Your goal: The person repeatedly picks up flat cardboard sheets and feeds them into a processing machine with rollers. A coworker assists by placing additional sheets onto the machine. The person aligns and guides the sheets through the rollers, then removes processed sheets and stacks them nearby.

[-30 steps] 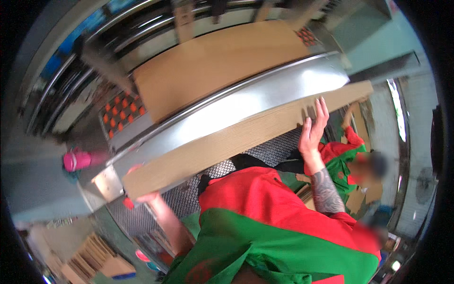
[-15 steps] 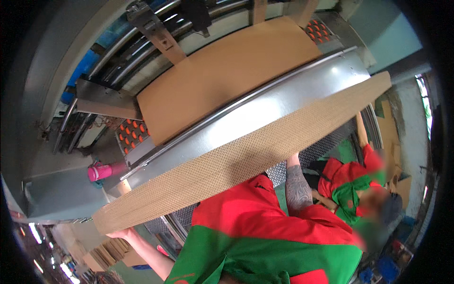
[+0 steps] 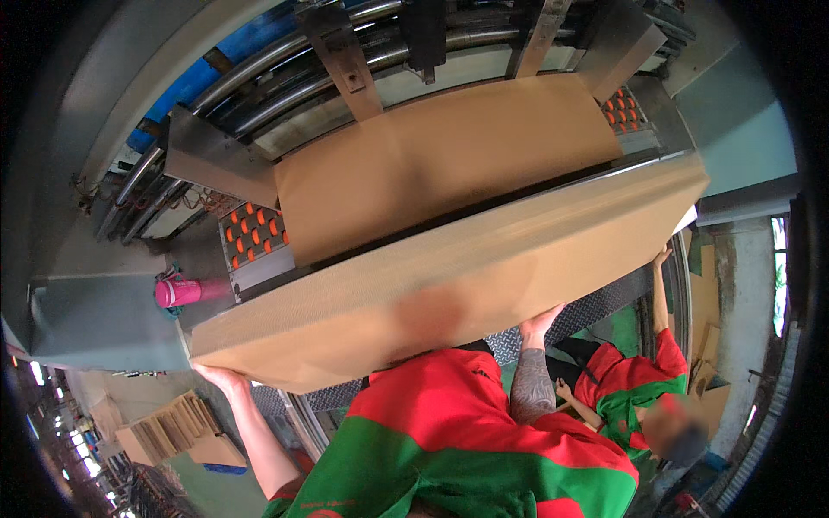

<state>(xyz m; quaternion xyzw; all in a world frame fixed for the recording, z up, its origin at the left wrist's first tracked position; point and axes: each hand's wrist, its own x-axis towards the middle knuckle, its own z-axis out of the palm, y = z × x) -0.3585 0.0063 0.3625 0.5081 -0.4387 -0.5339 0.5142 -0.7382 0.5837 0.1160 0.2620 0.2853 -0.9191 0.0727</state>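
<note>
A thick stack of brown corrugated cardboard sheets spans the width in front of me, tilted, a broad flat face toward me and its layered edge along the top. My left hand grips the stack's lower left corner; its fingers are partly hidden beneath the cardboard. Under the lower edge, right of the middle, my right hand is closed on the stack, fingertips out of sight. Behind the stack, a flat cardboard sheet lies on the machine bed between metal guides. A co-worker's hand touches the stack's right end.
Orange rollers flank the bed, with steel bars above it. A pink bottle stands at the left. The co-worker is close on my right. More cardboard is piled at the lower left.
The stack has moved toward the machine and turned, so its flat face now shows below the layered edge. It covers most of the shiny metal ledge. Both my hands moved with it.
</note>
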